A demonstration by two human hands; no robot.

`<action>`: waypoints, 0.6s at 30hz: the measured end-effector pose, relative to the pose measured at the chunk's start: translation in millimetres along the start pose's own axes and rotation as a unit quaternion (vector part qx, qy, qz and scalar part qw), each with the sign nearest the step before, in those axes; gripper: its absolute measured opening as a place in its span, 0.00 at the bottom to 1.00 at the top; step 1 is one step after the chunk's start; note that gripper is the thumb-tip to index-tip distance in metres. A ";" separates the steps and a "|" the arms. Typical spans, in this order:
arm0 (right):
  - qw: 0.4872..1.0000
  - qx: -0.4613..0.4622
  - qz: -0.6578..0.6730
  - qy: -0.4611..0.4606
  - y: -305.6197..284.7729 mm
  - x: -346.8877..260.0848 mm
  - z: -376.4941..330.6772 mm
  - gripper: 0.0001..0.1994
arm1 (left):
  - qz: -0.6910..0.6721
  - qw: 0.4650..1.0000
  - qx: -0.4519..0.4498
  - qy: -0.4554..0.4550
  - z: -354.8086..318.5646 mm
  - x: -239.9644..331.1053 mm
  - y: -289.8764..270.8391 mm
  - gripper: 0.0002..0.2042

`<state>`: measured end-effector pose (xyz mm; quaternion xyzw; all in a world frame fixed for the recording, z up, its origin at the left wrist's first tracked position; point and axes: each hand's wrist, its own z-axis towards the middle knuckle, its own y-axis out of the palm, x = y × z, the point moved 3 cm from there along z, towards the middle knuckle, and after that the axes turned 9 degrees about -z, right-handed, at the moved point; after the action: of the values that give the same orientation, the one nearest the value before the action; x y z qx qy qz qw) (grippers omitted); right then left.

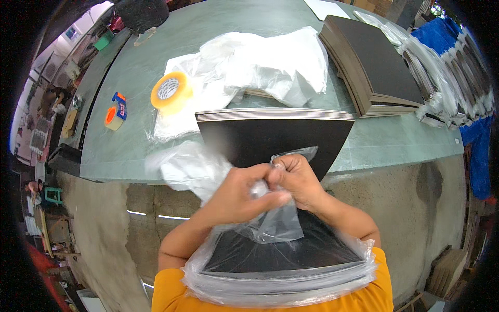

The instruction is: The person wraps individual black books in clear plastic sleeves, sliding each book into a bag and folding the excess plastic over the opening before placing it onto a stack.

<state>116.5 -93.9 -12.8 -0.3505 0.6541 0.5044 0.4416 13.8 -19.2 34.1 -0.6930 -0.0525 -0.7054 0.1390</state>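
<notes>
Both my hands are at the middle, closed on a crumpled clear plastic bag [278,226]. My left hand [236,195] grips its bunched plastic, with the thumb stretched to the right. Close beside it, my right hand [299,179] pinches the plastic between thumb and fingers. A loose part of the plastic, blurred by motion, spreads to the left. Nearest my body is a stack of black boards [322,249] covered in clear plastic. Beyond my hands, more black boards [275,132] with pale edges stand at the table's near edge. My hands hide the area between the two.
On the green table [135,156] lie white plastic sheets [234,62], a yellow tape roll [171,92] and an orange-and-blue tape dispenser [115,112]. At the right stand a tall black board stack [371,62] and plastic-wrapped bundles [442,78]. A green stool [53,195] is far left.
</notes>
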 end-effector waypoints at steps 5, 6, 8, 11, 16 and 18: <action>0.985 0.009 0.168 -0.034 -22.5 -12.6 -17.2 0.22 | 0.075 0.988 0.137 -0.017 -19.6 -43.7 -45.8 0.06; 0.989 0.011 0.140 -0.044 -29.1 -18.0 -24.9 0.19 | 0.172 0.965 0.199 -0.015 -30.0 -52.9 -71.2 0.05; 0.998 0.024 0.059 -0.027 -37.3 -22.1 -36.0 0.15 | 0.217 0.925 0.303 -0.072 -53.0 -66.2 -130.1 0.04; 0.991 0.029 -0.124 -0.044 -34.6 -19.6 -44.1 0.10 | 0.250 0.872 0.412 0.084 -57.1 0.0 -118.6 0.06; 0.908 0.029 -0.228 -0.350 -8.1 -68.5 -38.4 0.17 | 0.209 0.968 -0.122 0.068 -23.4 9.0 20.8 0.17; 0.905 0.085 -0.166 -0.382 2.4 -93.4 -41.7 0.24 | 0.114 0.978 -0.174 0.017 -15.4 4.0 22.2 0.12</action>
<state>139.0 -132.5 79.2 -0.1956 0.4079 0.4615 0.7632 4.9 -45.1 34.9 -0.6959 0.1525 -0.6950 0.0968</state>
